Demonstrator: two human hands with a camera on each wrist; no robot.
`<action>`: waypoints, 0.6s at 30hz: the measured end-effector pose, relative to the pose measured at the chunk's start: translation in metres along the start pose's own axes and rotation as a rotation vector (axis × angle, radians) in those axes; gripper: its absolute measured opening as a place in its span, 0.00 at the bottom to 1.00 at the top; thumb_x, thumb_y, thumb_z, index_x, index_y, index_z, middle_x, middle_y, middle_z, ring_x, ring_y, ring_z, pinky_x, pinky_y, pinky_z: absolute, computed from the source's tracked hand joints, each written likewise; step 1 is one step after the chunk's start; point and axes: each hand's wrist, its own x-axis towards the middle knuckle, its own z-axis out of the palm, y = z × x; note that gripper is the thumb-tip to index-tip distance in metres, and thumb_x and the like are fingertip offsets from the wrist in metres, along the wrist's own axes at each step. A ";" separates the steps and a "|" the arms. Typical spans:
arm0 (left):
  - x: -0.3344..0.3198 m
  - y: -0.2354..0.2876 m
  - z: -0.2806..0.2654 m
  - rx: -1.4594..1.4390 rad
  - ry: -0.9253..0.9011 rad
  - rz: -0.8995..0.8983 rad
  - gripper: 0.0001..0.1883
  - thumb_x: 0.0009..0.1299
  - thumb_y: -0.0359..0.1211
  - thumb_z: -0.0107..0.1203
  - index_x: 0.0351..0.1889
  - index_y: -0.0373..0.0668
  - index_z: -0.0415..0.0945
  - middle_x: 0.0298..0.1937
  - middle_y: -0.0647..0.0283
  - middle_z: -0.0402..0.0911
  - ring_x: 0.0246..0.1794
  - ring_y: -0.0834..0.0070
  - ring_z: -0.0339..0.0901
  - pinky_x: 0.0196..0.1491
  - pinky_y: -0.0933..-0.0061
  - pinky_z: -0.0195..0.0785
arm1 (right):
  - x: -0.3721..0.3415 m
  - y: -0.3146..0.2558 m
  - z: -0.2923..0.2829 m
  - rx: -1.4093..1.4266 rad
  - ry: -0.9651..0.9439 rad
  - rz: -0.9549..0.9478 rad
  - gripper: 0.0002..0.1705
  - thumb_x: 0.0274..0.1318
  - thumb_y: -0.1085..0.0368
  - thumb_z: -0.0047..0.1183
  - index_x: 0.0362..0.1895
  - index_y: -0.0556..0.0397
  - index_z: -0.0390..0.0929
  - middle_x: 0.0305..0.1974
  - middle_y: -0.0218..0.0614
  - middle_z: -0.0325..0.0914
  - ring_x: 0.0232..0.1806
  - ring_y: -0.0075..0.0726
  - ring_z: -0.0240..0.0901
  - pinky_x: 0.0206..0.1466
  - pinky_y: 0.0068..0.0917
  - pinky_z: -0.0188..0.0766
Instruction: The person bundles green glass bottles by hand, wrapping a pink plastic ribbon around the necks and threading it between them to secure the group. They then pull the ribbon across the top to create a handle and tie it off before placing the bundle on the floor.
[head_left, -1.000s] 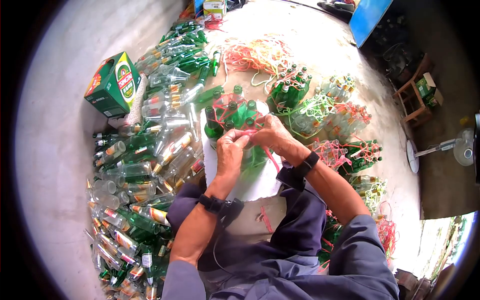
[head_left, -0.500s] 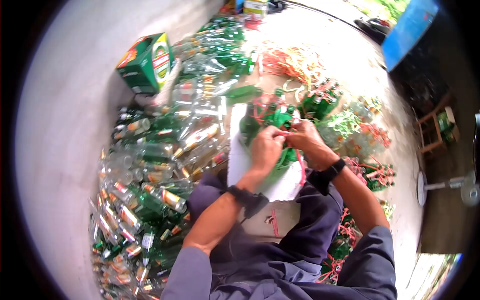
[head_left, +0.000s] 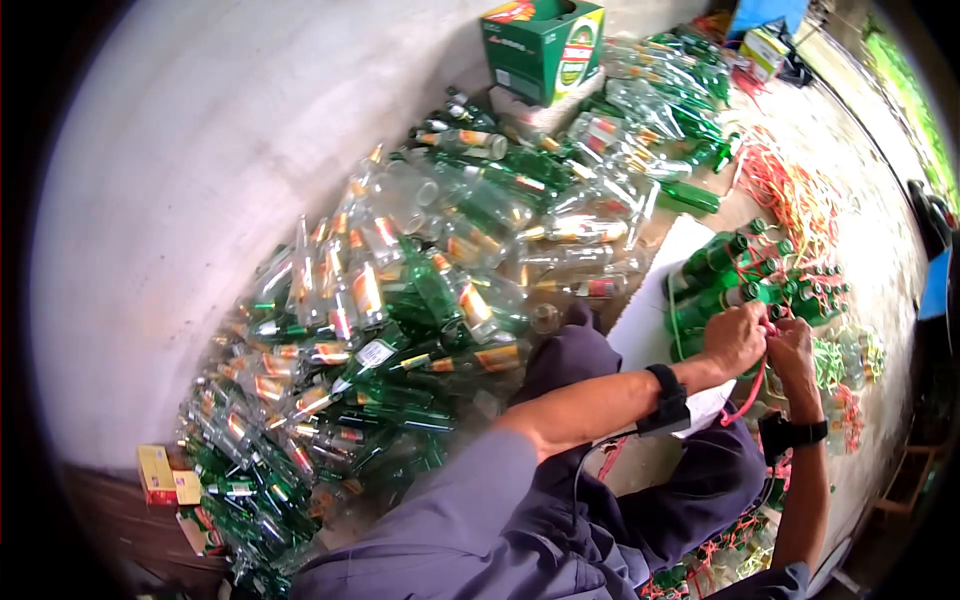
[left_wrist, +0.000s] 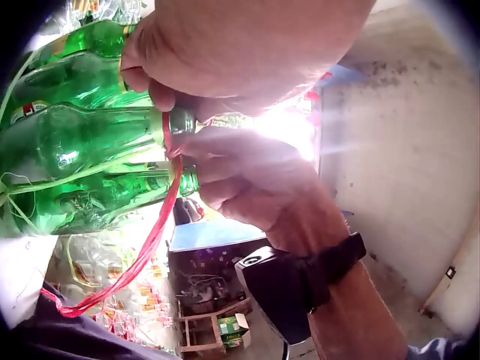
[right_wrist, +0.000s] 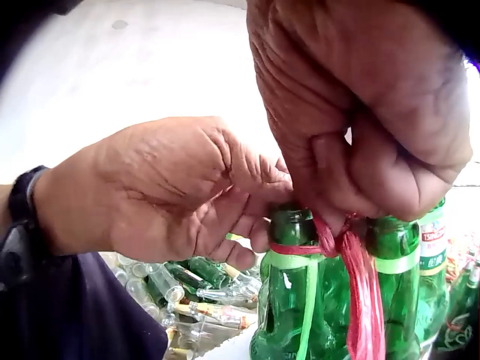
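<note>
A bundle of upright green glass bottles (head_left: pixel 700 300) stands on a white board (head_left: pixel 640 325) between the person's knees. Pale green strips circle the bottles, and a red plastic strip (right_wrist: pixel 361 300) wraps their necks. My left hand (head_left: pixel 735 342) has its fingers curled against a bottle neck and pinches the red strip, its fingertips partly hidden. Close beside it, my right hand (right_wrist: pixel 367 112) pinches the same strip at a knot over the necks. From the knot a loose red tail hangs down beside the bottles.
Loose clear and green bottles (head_left: pixel 430 280) lie heaped to the left, against the wall. A green carton (head_left: pixel 540 50) stands behind them. Tangled red and yellow strips (head_left: pixel 790 190) cover the floor at the far right. More tied bundles stand to the right.
The head view has swung left, so the hands and bottles now appear farther right and the heap fills the middle. Both hands stay at the necks with the red strip.
</note>
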 end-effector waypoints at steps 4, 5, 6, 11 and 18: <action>0.001 -0.003 0.004 -0.058 -0.001 0.030 0.05 0.66 0.31 0.56 0.38 0.42 0.77 0.33 0.47 0.83 0.41 0.46 0.82 0.45 0.45 0.72 | -0.013 -0.027 -0.001 -0.058 0.099 -0.051 0.15 0.52 0.64 0.65 0.37 0.62 0.76 0.33 0.57 0.80 0.36 0.58 0.80 0.40 0.47 0.74; 0.000 -0.001 0.004 -0.046 0.010 0.031 0.05 0.66 0.30 0.56 0.38 0.42 0.77 0.33 0.46 0.83 0.41 0.46 0.81 0.45 0.45 0.72 | -0.015 -0.032 -0.001 -0.095 0.106 -0.076 0.13 0.53 0.66 0.64 0.37 0.62 0.76 0.32 0.57 0.80 0.35 0.60 0.80 0.39 0.48 0.73; -0.001 -0.001 0.003 -0.035 0.019 0.033 0.05 0.66 0.30 0.55 0.38 0.41 0.77 0.33 0.46 0.83 0.40 0.45 0.81 0.46 0.44 0.72 | -0.018 -0.040 -0.003 -0.132 0.115 -0.100 0.12 0.54 0.67 0.63 0.36 0.61 0.75 0.31 0.57 0.80 0.34 0.62 0.79 0.38 0.48 0.73; -0.002 0.000 0.002 -0.084 0.022 0.011 0.06 0.65 0.29 0.54 0.38 0.40 0.77 0.33 0.45 0.82 0.41 0.43 0.80 0.46 0.44 0.72 | -0.028 -0.048 0.000 -0.229 0.133 -0.245 0.10 0.55 0.70 0.59 0.38 0.61 0.72 0.31 0.56 0.80 0.35 0.66 0.78 0.37 0.53 0.70; 0.000 -0.004 0.011 -0.073 0.057 0.010 0.06 0.65 0.30 0.56 0.39 0.41 0.76 0.35 0.46 0.82 0.42 0.45 0.80 0.46 0.45 0.72 | -0.030 -0.047 0.001 -0.258 0.130 -0.323 0.11 0.56 0.71 0.56 0.40 0.59 0.68 0.31 0.56 0.80 0.36 0.68 0.78 0.37 0.56 0.68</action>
